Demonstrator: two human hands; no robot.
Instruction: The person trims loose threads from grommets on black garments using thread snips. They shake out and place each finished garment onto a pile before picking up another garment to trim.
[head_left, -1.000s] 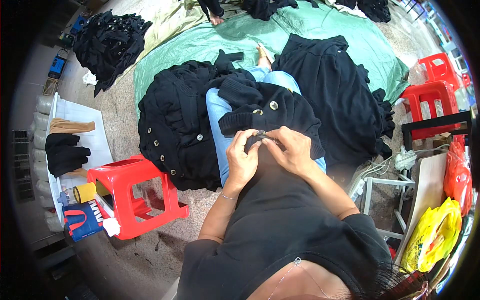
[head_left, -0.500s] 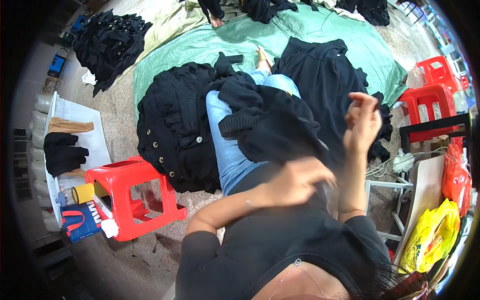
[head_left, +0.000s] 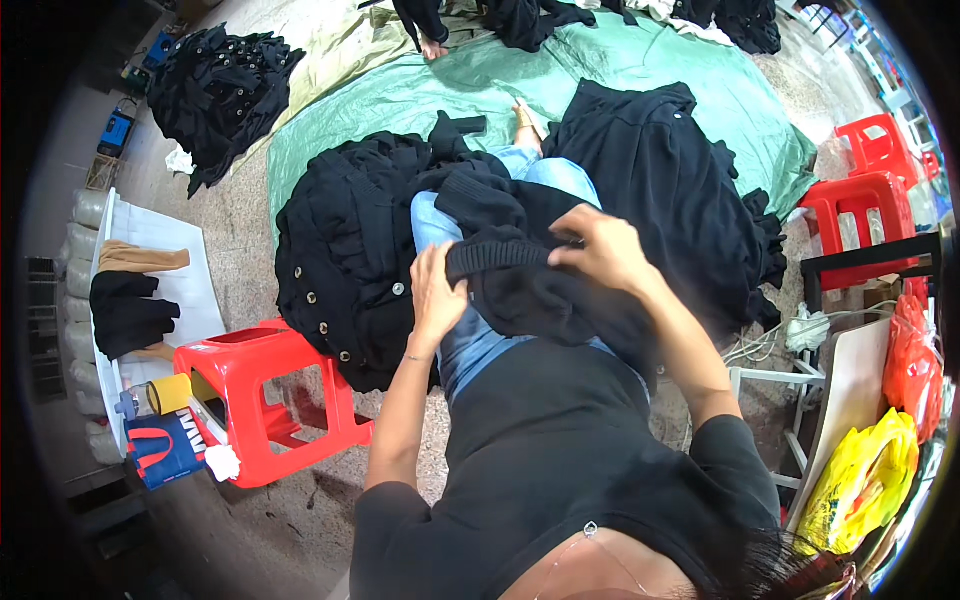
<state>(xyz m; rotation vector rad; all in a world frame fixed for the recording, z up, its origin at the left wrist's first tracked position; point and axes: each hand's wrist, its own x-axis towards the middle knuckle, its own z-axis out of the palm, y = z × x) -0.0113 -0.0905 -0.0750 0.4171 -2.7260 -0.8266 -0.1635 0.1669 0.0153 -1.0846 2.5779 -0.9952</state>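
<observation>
A black knitted garment [head_left: 530, 290] lies across my lap, over blue jeans [head_left: 470, 340]. My left hand [head_left: 436, 292] grips its ribbed edge on the left side. My right hand [head_left: 600, 248] pinches the same ribbed edge further right, holding it stretched between both hands. A pile of black garments with metal buttons [head_left: 345, 265] rests against my left leg. Another black garment [head_left: 660, 190] lies spread to my right on a green tarp [head_left: 620, 75].
A red plastic stool [head_left: 262, 400] stands at my left with a yellow tape roll [head_left: 170, 393] and a blue packet [head_left: 165, 450] beside it. Two red stools [head_left: 870, 195] stand at the right. A yellow bag [head_left: 865, 480] lies lower right. More black clothes [head_left: 215, 80] are heaped upper left.
My hands were close together on a small spot of the garment, then my right hand swung up and away. Now both hands hold the ribbed edge, spread apart.
</observation>
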